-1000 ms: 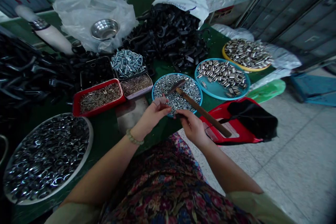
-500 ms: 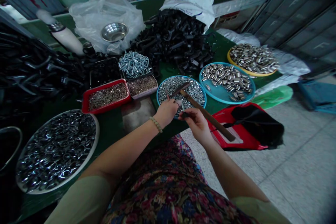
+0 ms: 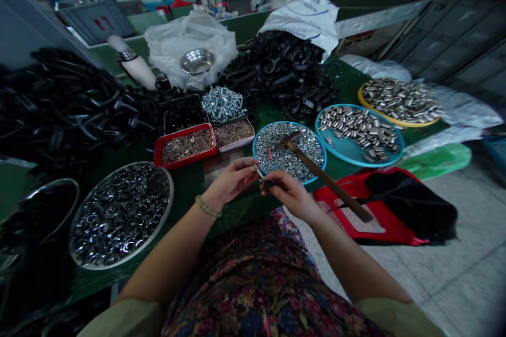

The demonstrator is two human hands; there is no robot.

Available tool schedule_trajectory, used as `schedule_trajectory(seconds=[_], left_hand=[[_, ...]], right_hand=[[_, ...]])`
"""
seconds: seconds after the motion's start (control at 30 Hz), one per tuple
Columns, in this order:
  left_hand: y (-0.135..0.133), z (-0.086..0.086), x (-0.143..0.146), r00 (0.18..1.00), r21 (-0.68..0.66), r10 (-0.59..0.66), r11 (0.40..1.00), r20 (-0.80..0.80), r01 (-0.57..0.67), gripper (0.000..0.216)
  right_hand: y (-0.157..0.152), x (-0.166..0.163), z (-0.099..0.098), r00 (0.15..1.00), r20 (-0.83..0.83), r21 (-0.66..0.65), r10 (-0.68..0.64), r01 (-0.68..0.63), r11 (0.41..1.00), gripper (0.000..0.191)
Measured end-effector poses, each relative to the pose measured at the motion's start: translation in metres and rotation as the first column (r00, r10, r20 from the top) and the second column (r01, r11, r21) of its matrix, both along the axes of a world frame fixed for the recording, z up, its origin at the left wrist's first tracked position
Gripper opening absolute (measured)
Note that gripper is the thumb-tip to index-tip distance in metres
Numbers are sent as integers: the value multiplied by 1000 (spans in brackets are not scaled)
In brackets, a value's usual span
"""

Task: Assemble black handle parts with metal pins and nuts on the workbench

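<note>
My left hand [image 3: 233,181], with a beaded bracelet on its wrist, pinches at one end of a slim silver metal pin [image 3: 259,171], perhaps a bolt. Facing it, my right hand [image 3: 290,192] grips a small dark part [image 3: 268,185] from which the pin seems to stick out. Fingers partly hide both. Just beyond lies a blue round tray [image 3: 253,155] full of small nuts [image 3: 282,166]. Across this tray rests a hammer [image 3: 328,181], its wooden handle pointing toward me on the right. A small pink item [image 3: 269,153] sits on the nuts.
Left stand a red tray [image 3: 157,157] of pins, a box of screws [image 3: 223,104] and a white tray [image 3: 171,205] of shiny rings. Right are a blue tray [image 3: 340,152] and a yellow tray [image 3: 419,124] of metal sleeves, and a red-black bag [image 3: 395,205]. Black parts [image 3: 288,71] pile behind.
My hands have drawn back from above the nuts toward me. My left hand has come off the nut tray to the silver pin. The whole view has shifted, moving the scene rightward and down.
</note>
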State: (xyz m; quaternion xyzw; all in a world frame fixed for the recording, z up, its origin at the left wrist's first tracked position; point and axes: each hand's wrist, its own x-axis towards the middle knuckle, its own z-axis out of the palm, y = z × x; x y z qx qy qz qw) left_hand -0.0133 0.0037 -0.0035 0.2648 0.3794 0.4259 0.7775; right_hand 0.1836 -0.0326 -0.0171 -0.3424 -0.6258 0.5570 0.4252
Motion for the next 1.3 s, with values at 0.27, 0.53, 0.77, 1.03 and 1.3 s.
schedule_trajectory(seconds=[0.27,0.53,0.77,1.03,1.3], left_hand=[[-12,35,-50,916,166,-141,962,-374,216,16],[-46,64,-70,660,799,553,589,-509,122,20],[-50,73,-101,695,748,412,603,-590,277,30],[-57,96,-113,922,569,-83,764,-379,303,48],[23,104,-354,-189,499,465,752,-865,-431,31]], right_hand=[[15,-30,21,957,34,-136,287,-280,950,17],[12,-88,30,891,-450,-417,65,-274,867,45],[22,-101,30,940,-337,-426,60,-209,880,37],[29,-95,1,969,-231,-408,86,-177,896,32],[48,-75,-8,967,-186,-503,-176,60,862,33]])
